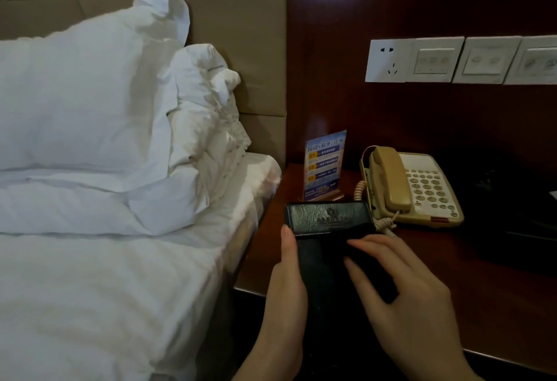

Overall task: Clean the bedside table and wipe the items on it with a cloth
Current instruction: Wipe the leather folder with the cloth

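We hold a black box (328, 218) at the lower middle of the frame, above the front left part of the table (482, 305). Our left hand (284, 287) grips its left side, thumb along the edge. Our right hand (404, 287) lies on its dark front face with straight fingers (361, 245); we cannot tell whether a cloth is under them. Just behind the box a blue sign card (324, 165) stands upright. To its right sits a beige telephone (413, 186). The bed (105, 275) with white pillows (90, 94) fills the left.
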`<state>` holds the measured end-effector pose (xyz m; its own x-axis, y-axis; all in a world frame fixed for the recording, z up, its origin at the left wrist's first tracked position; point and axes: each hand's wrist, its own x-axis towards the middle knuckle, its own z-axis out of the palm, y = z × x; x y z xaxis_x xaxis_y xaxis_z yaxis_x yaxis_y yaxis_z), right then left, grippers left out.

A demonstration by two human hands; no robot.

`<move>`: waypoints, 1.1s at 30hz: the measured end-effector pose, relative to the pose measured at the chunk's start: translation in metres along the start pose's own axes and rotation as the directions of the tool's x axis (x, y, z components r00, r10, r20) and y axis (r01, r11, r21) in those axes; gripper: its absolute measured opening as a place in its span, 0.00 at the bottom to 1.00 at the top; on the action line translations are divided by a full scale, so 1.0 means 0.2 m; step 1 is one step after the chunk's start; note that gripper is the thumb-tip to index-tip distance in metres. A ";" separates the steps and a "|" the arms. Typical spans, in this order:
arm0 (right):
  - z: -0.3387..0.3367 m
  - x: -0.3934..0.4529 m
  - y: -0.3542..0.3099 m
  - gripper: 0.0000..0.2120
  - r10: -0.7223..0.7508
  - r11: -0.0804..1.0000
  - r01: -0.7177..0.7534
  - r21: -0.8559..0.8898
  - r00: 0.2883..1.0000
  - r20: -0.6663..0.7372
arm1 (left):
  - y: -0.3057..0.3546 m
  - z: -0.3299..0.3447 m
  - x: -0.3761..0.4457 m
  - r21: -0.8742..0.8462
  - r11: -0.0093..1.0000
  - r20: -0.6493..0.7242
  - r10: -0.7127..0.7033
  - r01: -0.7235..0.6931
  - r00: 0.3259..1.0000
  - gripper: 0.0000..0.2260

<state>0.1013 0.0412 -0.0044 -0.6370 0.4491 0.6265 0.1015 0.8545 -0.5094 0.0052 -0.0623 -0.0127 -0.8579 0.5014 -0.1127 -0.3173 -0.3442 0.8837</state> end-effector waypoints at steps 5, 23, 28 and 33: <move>0.02 -0.01 -0.03 0.09 -0.014 1.000 0.014 -0.006 0.999 -0.034 | 0.05 0.04 0.00 -0.084 0.991 -0.033 -0.103 0.100 0.994 0.20; 0.08 -0.10 -0.15 0.12 -0.153 0.988 0.151 0.023 0.981 0.117 | 0.07 0.04 -0.07 -0.103 0.982 -0.138 -0.170 0.157 0.976 0.28; 0.04 0.01 -0.05 0.11 0.029 0.999 -0.028 -0.017 0.998 0.048 | 0.08 0.05 -0.06 -0.077 0.987 -0.126 -0.147 0.138 0.981 0.23; -0.01 0.03 -0.07 0.09 0.112 0.983 -0.077 0.165 0.970 -0.214 | 0.14 0.05 -0.08 -0.037 0.976 -0.176 -0.219 0.216 0.960 0.28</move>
<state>0.0979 0.0330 0.0075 -0.4436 0.5875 0.6768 0.0230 0.7624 -0.6467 0.0151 -0.0712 0.0180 -0.8250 0.4172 -0.3812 -0.5095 -0.2572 0.8211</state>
